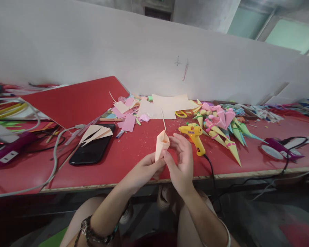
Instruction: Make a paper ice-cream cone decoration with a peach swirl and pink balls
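A peach paper cone (161, 145) is held upright between my two hands near the table's front edge, its rolled opening at the top. My left hand (149, 165) grips its lower end from the left. On the right side, the thumb of my right hand (179, 161) presses against the cone, and the other fingers curl loosely behind it. Just beyond the cone a thin pale stick (163, 119) lies on the red table (141, 151). To the right of my right hand rests a yellow hot glue gun (194, 134).
Finished paper cones (221, 127) in several colours are piled at the right. A black phone (91, 151) lies at the left with peach paper pieces (96, 133) on it. Peach sheets (170, 104) and pink scraps (128, 122) lie at the back. A white cable (55, 161) crosses the left side.
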The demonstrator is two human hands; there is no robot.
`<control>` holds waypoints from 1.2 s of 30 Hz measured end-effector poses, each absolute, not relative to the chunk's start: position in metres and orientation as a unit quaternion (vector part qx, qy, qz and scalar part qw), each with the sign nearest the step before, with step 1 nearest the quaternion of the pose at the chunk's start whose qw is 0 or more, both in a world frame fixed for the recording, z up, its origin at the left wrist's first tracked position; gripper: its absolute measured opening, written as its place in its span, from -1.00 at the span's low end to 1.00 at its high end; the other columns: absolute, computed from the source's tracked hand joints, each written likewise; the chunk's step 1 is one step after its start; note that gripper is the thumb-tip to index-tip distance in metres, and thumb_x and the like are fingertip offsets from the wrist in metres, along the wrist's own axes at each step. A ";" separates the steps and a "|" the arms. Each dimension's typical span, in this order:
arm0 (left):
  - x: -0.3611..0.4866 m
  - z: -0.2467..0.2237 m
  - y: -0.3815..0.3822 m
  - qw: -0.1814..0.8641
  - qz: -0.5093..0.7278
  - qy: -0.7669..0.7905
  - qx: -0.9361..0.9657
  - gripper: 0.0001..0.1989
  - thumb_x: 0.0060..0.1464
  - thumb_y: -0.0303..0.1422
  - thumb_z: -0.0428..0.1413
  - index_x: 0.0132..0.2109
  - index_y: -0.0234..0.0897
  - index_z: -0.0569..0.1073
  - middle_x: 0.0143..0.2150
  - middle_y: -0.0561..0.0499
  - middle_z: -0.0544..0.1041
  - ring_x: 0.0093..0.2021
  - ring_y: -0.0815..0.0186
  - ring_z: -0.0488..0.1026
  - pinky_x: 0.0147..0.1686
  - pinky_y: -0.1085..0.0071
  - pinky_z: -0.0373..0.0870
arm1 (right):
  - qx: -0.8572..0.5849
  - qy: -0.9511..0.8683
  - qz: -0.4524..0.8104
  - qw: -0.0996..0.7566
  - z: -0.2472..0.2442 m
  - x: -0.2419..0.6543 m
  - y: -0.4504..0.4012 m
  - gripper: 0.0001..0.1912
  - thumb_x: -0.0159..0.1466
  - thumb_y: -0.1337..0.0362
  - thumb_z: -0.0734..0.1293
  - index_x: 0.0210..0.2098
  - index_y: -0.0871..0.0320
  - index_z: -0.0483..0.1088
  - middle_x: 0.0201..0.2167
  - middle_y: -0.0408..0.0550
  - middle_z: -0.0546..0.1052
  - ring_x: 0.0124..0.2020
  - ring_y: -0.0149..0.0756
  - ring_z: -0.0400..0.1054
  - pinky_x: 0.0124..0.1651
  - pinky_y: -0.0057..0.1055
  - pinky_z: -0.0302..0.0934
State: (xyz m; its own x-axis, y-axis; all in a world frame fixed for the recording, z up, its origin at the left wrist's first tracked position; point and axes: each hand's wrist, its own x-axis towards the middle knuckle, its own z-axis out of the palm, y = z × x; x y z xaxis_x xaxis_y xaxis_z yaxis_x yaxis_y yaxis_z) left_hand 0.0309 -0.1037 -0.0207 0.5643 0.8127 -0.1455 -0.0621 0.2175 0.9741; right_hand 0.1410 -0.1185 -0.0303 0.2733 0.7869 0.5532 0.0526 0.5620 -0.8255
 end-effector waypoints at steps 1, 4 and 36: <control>0.031 -0.021 -0.104 0.690 0.314 0.355 0.547 -0.57 -0.11 0.01 0.05 -0.53 -0.27 0.15 -0.68 0.23 0.07 -0.67 0.55 -0.05 -0.67 0.54 -0.08 | -0.391 -0.564 0.236 0.688 -0.030 0.142 -0.119 -0.65 0.16 0.36 0.26 -0.06 -0.01 0.24 -0.11 -0.05 0.38 -0.09 -0.30 0.28 -0.01 -0.25 0.17; 0.031 -0.020 -0.104 0.673 0.308 0.372 0.560 -0.58 -0.08 0.01 0.02 -0.52 -0.27 0.16 -0.69 0.23 0.09 -0.68 0.54 -0.03 -0.67 0.54 -0.08 | -0.402 -0.613 0.182 0.656 -0.028 0.145 -0.119 -0.75 0.19 0.39 0.21 -0.16 -0.01 0.34 -0.16 -0.06 0.41 -0.06 -0.28 0.26 0.02 -0.22 0.14; 0.024 -0.017 -0.094 0.568 0.311 0.319 0.693 -0.84 -0.11 -0.32 0.03 -0.53 -0.30 0.25 -0.57 0.14 0.18 -0.53 0.46 0.11 -0.51 0.53 0.14 | -0.325 -0.654 0.334 0.596 -0.025 0.148 -0.122 -0.49 0.10 0.31 0.32 0.04 -0.01 0.18 -0.05 -0.04 0.36 -0.06 -0.28 0.29 0.01 -0.26 0.19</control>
State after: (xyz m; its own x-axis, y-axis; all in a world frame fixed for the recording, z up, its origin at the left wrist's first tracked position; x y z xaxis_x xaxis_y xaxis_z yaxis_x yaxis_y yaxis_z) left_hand 0.0245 -0.0938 -0.0171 0.6033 0.7946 0.0680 0.0894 -0.1521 0.9843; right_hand 0.1478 -0.1216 -0.0247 -0.0789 0.8227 0.5630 0.0275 0.5663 -0.8237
